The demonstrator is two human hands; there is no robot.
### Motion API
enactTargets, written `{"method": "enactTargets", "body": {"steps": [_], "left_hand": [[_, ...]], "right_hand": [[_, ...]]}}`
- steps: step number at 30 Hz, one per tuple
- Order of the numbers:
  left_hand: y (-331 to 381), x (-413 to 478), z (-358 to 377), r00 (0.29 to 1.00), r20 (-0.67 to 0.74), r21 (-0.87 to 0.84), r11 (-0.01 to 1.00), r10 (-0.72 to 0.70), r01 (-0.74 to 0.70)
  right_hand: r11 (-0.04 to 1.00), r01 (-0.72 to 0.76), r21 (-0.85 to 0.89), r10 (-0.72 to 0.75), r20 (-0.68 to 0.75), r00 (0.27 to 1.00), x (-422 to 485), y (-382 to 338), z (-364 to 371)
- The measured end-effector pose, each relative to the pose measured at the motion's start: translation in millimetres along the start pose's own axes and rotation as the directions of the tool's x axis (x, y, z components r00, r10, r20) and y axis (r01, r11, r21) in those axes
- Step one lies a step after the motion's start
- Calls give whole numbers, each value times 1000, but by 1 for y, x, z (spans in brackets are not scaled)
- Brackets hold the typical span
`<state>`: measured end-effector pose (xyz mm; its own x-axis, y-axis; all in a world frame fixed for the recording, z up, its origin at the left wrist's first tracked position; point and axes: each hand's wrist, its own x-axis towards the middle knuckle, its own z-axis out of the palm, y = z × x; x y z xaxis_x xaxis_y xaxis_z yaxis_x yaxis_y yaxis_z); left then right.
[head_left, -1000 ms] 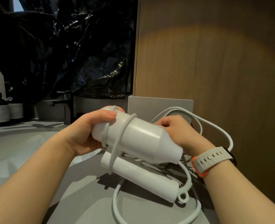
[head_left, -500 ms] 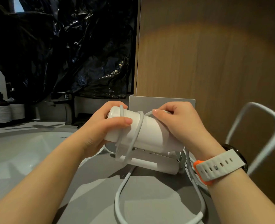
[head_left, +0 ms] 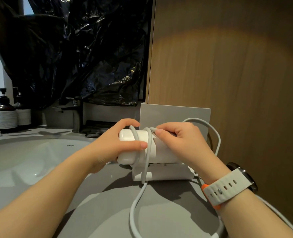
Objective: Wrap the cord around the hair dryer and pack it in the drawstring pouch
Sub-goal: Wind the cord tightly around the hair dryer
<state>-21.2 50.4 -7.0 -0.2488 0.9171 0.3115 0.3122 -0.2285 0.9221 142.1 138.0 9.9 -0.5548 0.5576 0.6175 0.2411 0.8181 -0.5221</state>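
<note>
Grey tabletop [head_left: 168, 212] with a white basin [head_left: 30, 160] set into it

Two dark pump bottles [head_left: 4, 115] stand at the far left and a faucet [head_left: 75, 114] behind the basin. A pale panel [head_left: 175, 114] stands upright at the back, and slack white cord [head_left: 133, 208] loops across the front.

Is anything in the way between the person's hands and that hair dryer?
Nothing visible. The left hand grips one end of the hair dryer, and the right hand pinches the cord on top of it. The pouch is not in view.
</note>
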Motion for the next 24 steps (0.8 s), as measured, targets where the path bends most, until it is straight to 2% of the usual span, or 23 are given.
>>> {"method": "enactTargets", "body": {"steps": [4, 8, 9, 11, 14, 16, 19, 24], "left_hand": [[2, -4, 0, 999, -8, -1, 999, -39, 39], [-1, -5, -1, 995, -96, 105, 993, -37, 47], [-4, -5, -2, 991, -129, 199, 980, 16, 10], [-7, -3, -4, 972, -143, 465, 880, 188, -102], [-9, -3, -4, 925, -21, 636, 719, 379, -280], [-8, -3, -4, 916, 11, 638, 702, 401, -315], [-6, -4, -5, 933, -20, 601, 749, 360, -277], [-3, -5, 0, 936, -76, 613, 756, 345, -229]], "right_hand": [[996, 39, -78, -37, 26, 999, 0, 2, 3], [979, 74, -189, -66, 50, 997, 2, 1, 10], [976, 77, -205, -68, 51, 996, 3, 1, 11], [971, 80, -225, -70, 49, 996, 3, 1, 11], [963, 106, -247, -93, 64, 994, 1, 0, 12], [963, 120, -242, -102, 86, 991, 0, -1, 11], [976, 121, -179, -104, 100, 990, -1, -2, 11], [987, 125, -99, -120, 53, 991, -3, 1, 12]]}}
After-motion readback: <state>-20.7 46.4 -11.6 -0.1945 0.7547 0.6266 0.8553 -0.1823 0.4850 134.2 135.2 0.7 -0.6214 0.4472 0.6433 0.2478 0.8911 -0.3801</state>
